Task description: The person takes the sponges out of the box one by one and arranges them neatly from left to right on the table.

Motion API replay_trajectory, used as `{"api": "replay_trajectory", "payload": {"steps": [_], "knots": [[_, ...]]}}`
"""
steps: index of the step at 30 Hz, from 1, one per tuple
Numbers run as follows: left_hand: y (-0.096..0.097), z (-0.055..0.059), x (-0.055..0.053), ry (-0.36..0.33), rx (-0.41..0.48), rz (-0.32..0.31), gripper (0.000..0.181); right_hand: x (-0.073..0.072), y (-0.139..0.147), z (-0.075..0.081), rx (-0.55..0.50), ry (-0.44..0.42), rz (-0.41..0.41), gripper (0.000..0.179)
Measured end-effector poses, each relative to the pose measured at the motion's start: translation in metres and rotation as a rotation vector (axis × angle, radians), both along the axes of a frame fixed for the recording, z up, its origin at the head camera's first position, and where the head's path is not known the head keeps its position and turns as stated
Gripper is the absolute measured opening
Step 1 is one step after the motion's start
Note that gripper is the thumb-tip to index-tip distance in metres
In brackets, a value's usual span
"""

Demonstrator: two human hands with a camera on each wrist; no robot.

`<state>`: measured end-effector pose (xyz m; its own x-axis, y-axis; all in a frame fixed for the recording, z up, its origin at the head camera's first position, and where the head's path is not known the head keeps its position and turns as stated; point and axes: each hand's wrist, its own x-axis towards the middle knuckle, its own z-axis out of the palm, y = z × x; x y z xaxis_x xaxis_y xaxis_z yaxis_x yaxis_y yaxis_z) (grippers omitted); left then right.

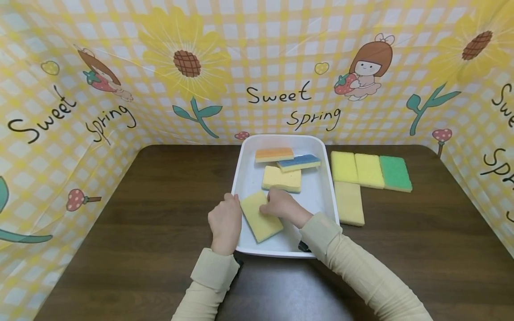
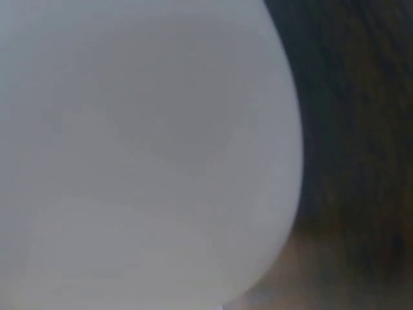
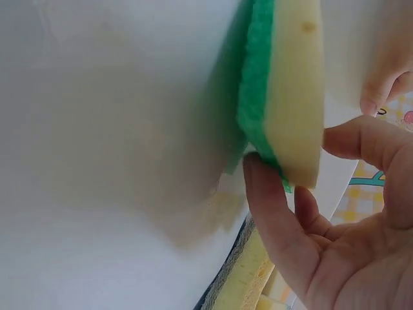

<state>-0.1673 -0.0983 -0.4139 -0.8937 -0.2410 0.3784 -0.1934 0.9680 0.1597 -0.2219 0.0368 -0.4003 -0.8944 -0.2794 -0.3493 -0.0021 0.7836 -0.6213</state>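
A yellow sponge with a green scouring side (image 3: 293,84) is pinched between the thumb and fingers of my right hand (image 1: 283,206), over the near left part of a white plastic tub (image 1: 331,203). The sponge's yellow face is turned up in the head view. My left hand (image 1: 225,223) grips the tub's left rim with curled fingers; the left wrist view is filled by the blurred tub wall (image 2: 148,155). Just beyond my right hand in the tub lies another yellow sponge (image 1: 282,178). Behind it are an orange-topped sponge (image 1: 275,154) and a blue-topped sponge (image 1: 299,162), their ends overlapping.
Right of the tub, two yellow sponges (image 1: 344,166) and a green-topped sponge (image 1: 395,173) lie in a row on the dark wooden table (image 1: 168,196). A paler sponge (image 1: 348,203) lies in front of them. A checked, printed cloth (image 1: 265,53) encloses the table's back and sides.
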Motion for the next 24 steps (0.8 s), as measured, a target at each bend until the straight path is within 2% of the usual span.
{"api": "replay_trajectory", "payload": {"steps": [2,6,10,14,17,21,24], "knots": [[0.0,0.0,0.0,0.01,-0.01,-0.001,0.035,0.0,0.0,0.001,-0.014,0.015,-0.015,0.018],[0.0,-0.001,0.001,0.033,-0.034,0.002,0.035,-0.001,0.0,0.002,-0.027,0.02,-0.043,0.026],[0.0,-0.002,0.001,0.035,-0.037,0.006,0.035,-0.001,0.001,0.003,-0.027,0.002,-0.052,0.015],[0.0,-0.002,0.0,0.023,-0.023,0.005,0.035,-0.003,0.003,0.007,-0.037,0.006,-0.059,0.023],[0.0,-0.002,0.0,0.026,-0.026,0.002,0.035,-0.004,0.005,0.011,-0.05,0.013,-0.071,0.018],[-0.001,-0.004,0.0,0.035,-0.047,0.002,0.034,-0.004,0.007,0.013,-0.084,0.017,-0.088,0.035],[-0.001,-0.005,-0.001,0.043,-0.044,0.003,0.034,-0.004,0.009,0.016,-0.106,0.029,-0.093,0.036]]}}
